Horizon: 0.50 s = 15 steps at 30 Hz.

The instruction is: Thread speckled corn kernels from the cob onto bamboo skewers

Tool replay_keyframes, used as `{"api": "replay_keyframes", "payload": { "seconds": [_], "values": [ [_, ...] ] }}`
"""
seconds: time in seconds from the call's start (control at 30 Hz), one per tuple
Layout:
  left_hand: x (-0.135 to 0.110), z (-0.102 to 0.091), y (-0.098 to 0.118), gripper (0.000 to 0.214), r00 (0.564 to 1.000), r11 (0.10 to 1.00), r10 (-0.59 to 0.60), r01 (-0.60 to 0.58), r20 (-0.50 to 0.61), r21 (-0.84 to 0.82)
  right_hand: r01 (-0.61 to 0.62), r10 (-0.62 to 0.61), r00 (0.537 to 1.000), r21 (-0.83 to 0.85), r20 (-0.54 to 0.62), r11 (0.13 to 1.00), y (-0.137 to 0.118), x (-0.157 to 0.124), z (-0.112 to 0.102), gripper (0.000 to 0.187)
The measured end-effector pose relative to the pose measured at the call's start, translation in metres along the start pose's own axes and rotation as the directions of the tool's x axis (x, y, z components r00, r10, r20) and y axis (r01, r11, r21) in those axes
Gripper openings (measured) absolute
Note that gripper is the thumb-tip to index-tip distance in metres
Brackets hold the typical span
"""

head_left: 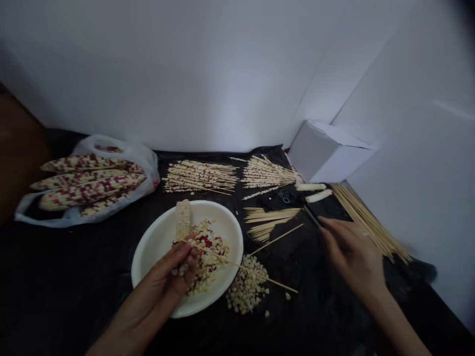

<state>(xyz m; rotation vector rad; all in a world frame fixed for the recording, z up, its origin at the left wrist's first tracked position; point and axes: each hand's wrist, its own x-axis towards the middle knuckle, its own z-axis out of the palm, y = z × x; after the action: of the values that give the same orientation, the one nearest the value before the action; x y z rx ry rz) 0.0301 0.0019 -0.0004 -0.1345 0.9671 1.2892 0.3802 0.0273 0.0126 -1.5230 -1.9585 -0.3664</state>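
My left hand (pixel 174 267) is over the white bowl (pixel 146 247), its thumb and fingers closed on a thin wooden skewer (pixel 282 285) that slants down to the right. A few loose kernels rest in the curled fingers of that hand. Inside the bowl lie cream and dark red corn kernels (pixel 215 247), and a stripped corncob (pixel 183 217) leans on its far rim. My right hand (pixel 351 252) grips a thin dark tool (pixel 311 215) whose kind I cannot make out. Pale kernels (pixel 248 287) form a heap beside the bowl. Another single skewer (pixel 278 238) points up from the heap.
At the left, a plastic bag (pixel 148 163) holds several speckled corncobs (pixel 85 190). Two bundles of kernel-threaded skewers (pixel 200 175) lie at the back. Bare skewers (pixel 270 217), longer sticks (pixel 371 222), pale cobs (pixel 318 196) and a white box (pixel 326 153) are to the right.
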Motion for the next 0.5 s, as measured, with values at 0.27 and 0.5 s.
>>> {"api": "replay_keyframes", "payload": {
  "seconds": [0.27, 0.5],
  "values": [
    [-0.002, 0.005, 0.000, 0.024, 1.000, 0.999, 0.023, -0.023, 0.000, 0.029, -0.303, 0.305, 0.952, -0.168, -0.012, 0.938, 0.109, -0.064, 0.001, 0.056],
    [0.003, 0.001, -0.002, 0.025, 0.999, 0.999, 0.029, -0.030, 0.035, 0.023, -0.353, 0.387, 0.907, -0.198, 0.168, 0.914, 0.140, -0.068, 0.034, 0.084]
  ]
}}
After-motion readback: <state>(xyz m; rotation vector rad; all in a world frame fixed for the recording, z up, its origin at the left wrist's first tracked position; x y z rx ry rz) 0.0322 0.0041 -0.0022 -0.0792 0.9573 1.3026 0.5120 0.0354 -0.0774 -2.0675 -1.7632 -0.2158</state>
